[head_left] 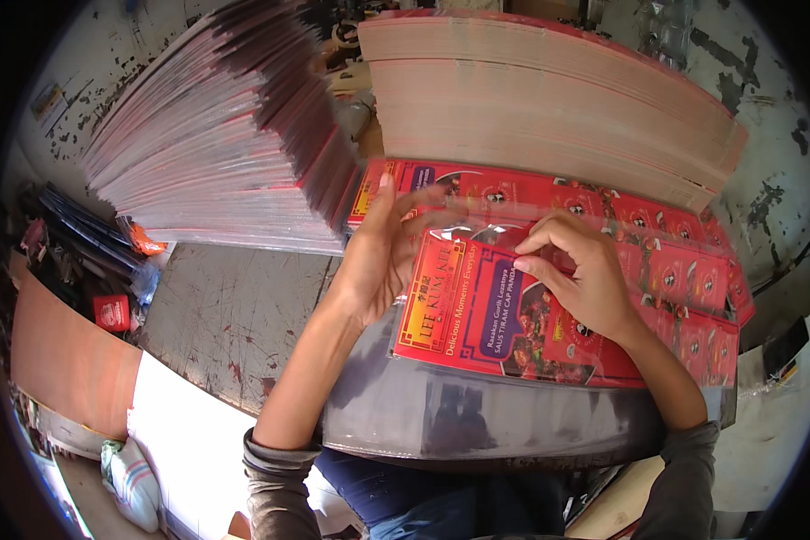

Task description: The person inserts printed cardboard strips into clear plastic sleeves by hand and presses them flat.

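"Hands first: how does the person have them?"

"The left hand (369,270) is open, its fingers spread and slightly blurred, at the left end of a red printed sheet (499,310). The right hand (589,279) has thumb and forefinger pinched together on clear film (490,232) at the sheet's upper edge."

"Does the left one touch the sheet?"

"That cannot be told; the blur hides it."

"And where does the sheet lie?"

"Right in front of the person, a little askew, over a glossy plastic pile (513,423) that reaches to the person's lap."

"What is beyond it?"

"More red sheets (684,274), overlapping in rows behind it and to its right. Behind those rises a tall stack with pale edges (540,108)."

"And to the left?"

"A fanned stack (216,162), shiny with plastic, stands at the back of a worn grey table (234,310). Past the table's left side are a small red box (112,311) and, lower down, a pale striped sack (137,481)."

"Any sleeves?"

"Dark ones (283,486), pushed up toward the elbows."
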`<control>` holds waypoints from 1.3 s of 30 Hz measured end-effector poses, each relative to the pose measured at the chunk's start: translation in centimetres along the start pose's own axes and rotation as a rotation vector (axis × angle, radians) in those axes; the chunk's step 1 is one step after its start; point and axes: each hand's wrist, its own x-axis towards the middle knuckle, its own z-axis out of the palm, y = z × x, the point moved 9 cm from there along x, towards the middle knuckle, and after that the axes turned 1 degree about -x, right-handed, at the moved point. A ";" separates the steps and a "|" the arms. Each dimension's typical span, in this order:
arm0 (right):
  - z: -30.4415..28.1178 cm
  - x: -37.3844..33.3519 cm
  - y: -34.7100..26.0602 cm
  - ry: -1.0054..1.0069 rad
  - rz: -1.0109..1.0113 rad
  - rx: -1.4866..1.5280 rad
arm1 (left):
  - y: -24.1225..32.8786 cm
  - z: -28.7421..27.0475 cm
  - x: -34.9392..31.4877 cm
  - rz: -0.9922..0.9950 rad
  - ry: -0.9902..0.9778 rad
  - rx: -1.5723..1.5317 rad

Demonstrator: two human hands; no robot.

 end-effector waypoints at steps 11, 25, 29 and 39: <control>0.4 -0.2 0.7 -0.006 0.063 0.005 | -1.4 -0.4 -0.9 -0.238 0.102 0.248; 0.3 -0.3 -1.1 0.079 0.060 -0.008 | -1.8 -0.2 -1.2 -0.005 0.167 0.384; -0.1 -0.5 -2.3 0.129 -0.037 -0.085 | -1.0 0.7 -1.5 0.089 0.136 0.374; -1.3 0.5 -1.9 0.017 -0.156 -0.162 | 2.9 -3.1 -0.5 0.389 0.249 0.441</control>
